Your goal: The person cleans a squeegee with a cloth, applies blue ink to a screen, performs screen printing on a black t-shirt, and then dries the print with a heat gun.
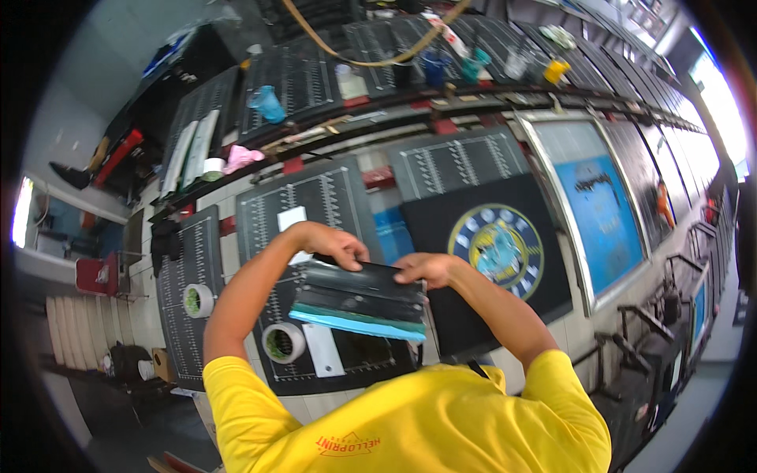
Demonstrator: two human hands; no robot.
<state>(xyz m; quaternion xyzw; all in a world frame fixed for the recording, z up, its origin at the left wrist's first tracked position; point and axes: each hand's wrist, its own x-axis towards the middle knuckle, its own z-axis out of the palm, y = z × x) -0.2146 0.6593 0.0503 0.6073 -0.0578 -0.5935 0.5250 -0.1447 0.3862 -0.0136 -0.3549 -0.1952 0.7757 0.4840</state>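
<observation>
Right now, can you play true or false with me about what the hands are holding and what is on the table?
1. Both hands, the left hand and the right hand, hold one wide squeegee. True.
2. The squeegee's lower edge is red. False: it is teal blue.
3. Two tape rolls, a nearer tape roll and a farther tape roll, lie to the left of the squeegee. True.
4. The black cloth has a square red print on it. False: the print is round, yellow and blue.
5. The person's sleeves are yellow. True.
</observation>
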